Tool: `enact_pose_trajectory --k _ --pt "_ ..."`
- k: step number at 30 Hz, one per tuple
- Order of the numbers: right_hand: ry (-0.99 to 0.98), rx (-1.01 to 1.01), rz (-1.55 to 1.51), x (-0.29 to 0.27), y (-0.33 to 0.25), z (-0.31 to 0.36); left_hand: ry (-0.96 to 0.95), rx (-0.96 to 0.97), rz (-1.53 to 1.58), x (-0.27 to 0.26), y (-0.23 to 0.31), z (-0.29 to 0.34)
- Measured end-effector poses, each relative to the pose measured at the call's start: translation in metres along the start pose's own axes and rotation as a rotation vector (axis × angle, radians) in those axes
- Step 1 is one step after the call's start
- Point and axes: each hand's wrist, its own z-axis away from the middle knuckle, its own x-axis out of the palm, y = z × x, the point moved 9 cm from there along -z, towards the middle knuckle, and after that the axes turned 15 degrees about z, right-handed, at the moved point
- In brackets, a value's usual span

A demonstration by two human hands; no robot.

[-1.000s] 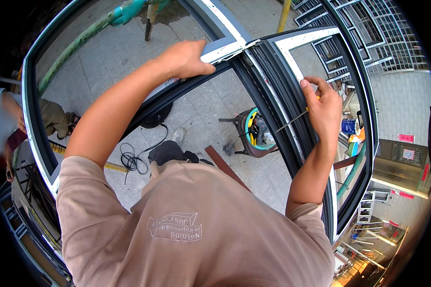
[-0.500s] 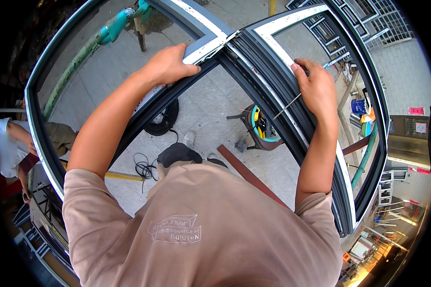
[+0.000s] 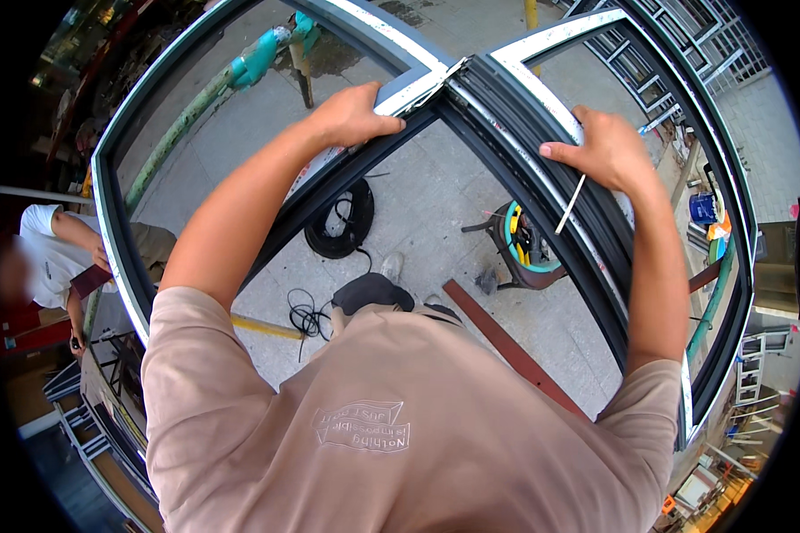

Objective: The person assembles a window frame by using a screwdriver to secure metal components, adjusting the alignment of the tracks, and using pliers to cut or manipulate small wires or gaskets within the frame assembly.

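Note:
A large dark grey window frame [image 3: 436, 111], white along some faces, stands around me with several bars meeting at a corner ahead. My left hand [image 3: 356, 117] is closed around the bar just left of that corner, thumb along its near side. At the right-hand bar, my right hand [image 3: 615, 153] holds a tool with a thin metal shaft [image 3: 571, 204], apparently a screwdriver. Its handle is hidden in the palm. The shaft slants toward me over the black grooved profiles [image 3: 542, 169], and the right thumb stretches out across them.
A tool bucket [image 3: 533, 266] with yellow-handled tools stands on the floor beyond a reddish-brown strip [image 3: 507, 342]. Black coiled hose [image 3: 351, 233] and loose cable [image 3: 307, 315] lie nearby. Green pipes [image 3: 182, 133] pass the frame. At left, a person [image 3: 67, 244] in white holds a dark red piece.
The whole view has shifted, so frame and floor appear further right. The tool's shaft has swung to point more steeply toward me, and my right thumb has straightened. My left hand keeps its grip.

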Motion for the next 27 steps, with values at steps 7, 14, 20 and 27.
enact_pose_trajectory --k 7,14,20,27 --pt "-0.074 -0.060 0.080 0.002 0.000 -0.007 0.011 0.008 0.007 -0.002 0.001 0.003" --pt "-0.054 -0.076 0.087 -0.001 0.000 -0.006 -0.025 0.068 0.047 0.003 -0.003 -0.006" --pt "-0.085 -0.082 0.008 0.010 0.002 -0.007 -0.043 0.050 0.103 0.003 -0.005 -0.001" --pt "0.158 0.032 0.116 -0.023 -0.006 0.025 -0.034 0.012 0.108 0.005 -0.002 -0.008"
